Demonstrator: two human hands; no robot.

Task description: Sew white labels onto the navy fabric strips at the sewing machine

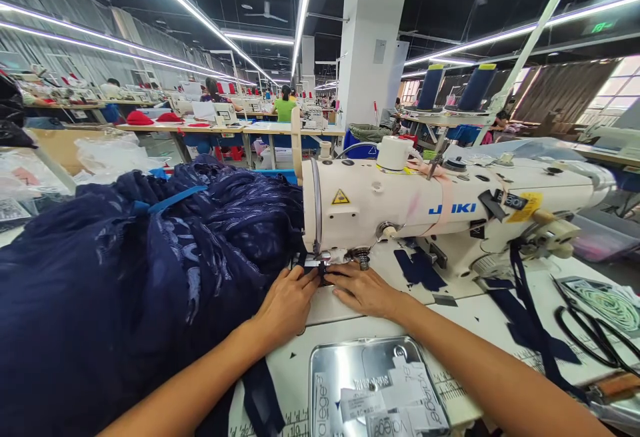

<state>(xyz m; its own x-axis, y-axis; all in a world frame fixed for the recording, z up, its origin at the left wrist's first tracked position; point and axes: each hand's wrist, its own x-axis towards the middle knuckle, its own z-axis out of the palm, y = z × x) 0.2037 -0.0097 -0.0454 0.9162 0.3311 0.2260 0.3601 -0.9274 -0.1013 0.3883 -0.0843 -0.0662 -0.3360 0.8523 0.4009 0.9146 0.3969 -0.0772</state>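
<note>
- The dark navy strip [309, 269] under your fingers lay at the needle end of the white sewing machine [400, 194], well in from the near edge of the table [470, 320]; with so much of it covered, its full outline could not be made out.
- Your left hand [285, 307] had its fingers bent and close together, tips down on the strip; I could not tell whether they pinched it.
- Your right hand [370, 292] stretched its fingers toward the strip from the other side, thumb lower; whether it pinched anything, I could not tell.
- Over the table's left edge, navy fabric [125, 270] was heaped, crumpled and gathered, paler along some folds, a bright blue strip [177, 200] across it.
- Your machine read "JUKI" in blue, the U partly covered by a peach band [447, 197]; a yellow warning triangle [341, 196] sat near its left end.
- By the near edge, white labels [385, 397] reading "valege" lay in a shiny metal tray [345, 354].
- Black-handled scissors [585, 330] lay toward the right edge.
</note>
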